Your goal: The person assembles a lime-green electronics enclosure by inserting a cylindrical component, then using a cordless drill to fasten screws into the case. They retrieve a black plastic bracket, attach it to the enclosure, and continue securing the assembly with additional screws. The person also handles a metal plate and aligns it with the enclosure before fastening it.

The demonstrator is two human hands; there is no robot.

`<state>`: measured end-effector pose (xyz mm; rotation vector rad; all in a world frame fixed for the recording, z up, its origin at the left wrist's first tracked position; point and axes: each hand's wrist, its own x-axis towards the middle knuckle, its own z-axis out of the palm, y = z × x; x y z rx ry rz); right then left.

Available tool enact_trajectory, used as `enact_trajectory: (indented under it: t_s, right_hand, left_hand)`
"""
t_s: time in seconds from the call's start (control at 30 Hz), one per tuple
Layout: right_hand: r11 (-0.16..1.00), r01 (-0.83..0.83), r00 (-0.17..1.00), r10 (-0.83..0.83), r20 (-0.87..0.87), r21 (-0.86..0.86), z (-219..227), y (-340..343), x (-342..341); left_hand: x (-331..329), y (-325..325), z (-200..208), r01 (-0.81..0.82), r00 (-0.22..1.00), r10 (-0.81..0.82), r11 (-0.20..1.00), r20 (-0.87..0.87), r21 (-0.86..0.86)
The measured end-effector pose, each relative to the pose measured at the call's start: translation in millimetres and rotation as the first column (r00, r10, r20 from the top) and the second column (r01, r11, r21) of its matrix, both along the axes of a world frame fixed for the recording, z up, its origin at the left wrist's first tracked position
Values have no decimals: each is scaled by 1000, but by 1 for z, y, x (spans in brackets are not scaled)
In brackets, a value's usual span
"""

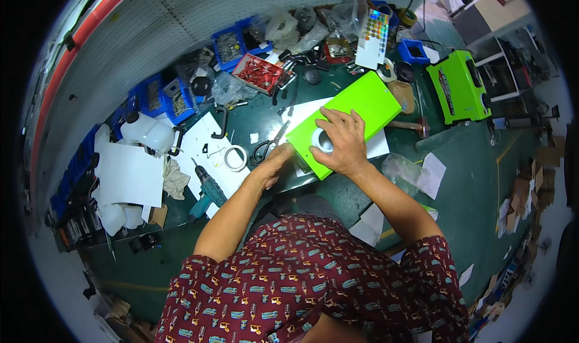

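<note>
A bright green rectangular box-like casing (362,101) lies slantwise on white paper at the bench's near edge. My right hand (345,141) is over its near half, fingers and thumb curled around a roll of white tape (315,139) resting against the green top. At the casing's near left corner is my left hand (275,165), its fingers closed at the edge; the fingertips are partly hidden there. Black-handled scissors (260,152) lie just beyond my left hand. To the left sit another white tape roll (234,158) and a teal cordless drill (208,191).
Blue bins (229,47) of small hardware and a red-filled box (258,73) line the back. A hammer (416,126) lies right of the casing, and a green machine (459,88) stands farther right. White plastic bottles (146,132) are at left.
</note>
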<state>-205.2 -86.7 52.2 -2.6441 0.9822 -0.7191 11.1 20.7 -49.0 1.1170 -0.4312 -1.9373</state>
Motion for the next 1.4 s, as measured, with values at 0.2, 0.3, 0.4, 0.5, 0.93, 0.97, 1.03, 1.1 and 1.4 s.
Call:
enact_trajectory:
  t_s: [0.2,0.3,0.4,0.5,0.93,0.97,1.03,1.1,1.4]
  right_hand:
    - [999,-10,1000,9,29,48,1,-3,-3]
    - [995,-3,973,-21,230,104,11,4,-3]
    - [972,52,890,-149,431,230,46,50,6]
    - [818,-66,779,-316,542,571,33,116,33]
    - [837,-380,925,336,177,394,-207,136,356]
    - [839,-412,908,413,77,355,-218,134,374]
    - [861,-360,859,455,-232,359,-241,134,407]
    - [860,-348,833,466,-297,374,-258,138,424]
    - [904,-373,828,426,-365,209,-259,140,415]
  left_hand:
    - [10,11,-18,-21,1000,22,998,17,-58]
    - [47,71,-32,-88,760,165,984,628,-152]
    - [120,168,-72,-35,17,131,991,991,-130]
    - [156,215,-53,-11,-236,-93,996,967,94]
    - [210,263,-38,-67,241,-20,997,970,37]
    - [215,274,-34,-63,272,83,996,959,-68]
    - [222,287,-11,-56,307,132,991,942,-120]
    - [229,302,5,-106,385,67,994,920,-28]
    - [228,343,33,-355,262,273,919,926,-171]
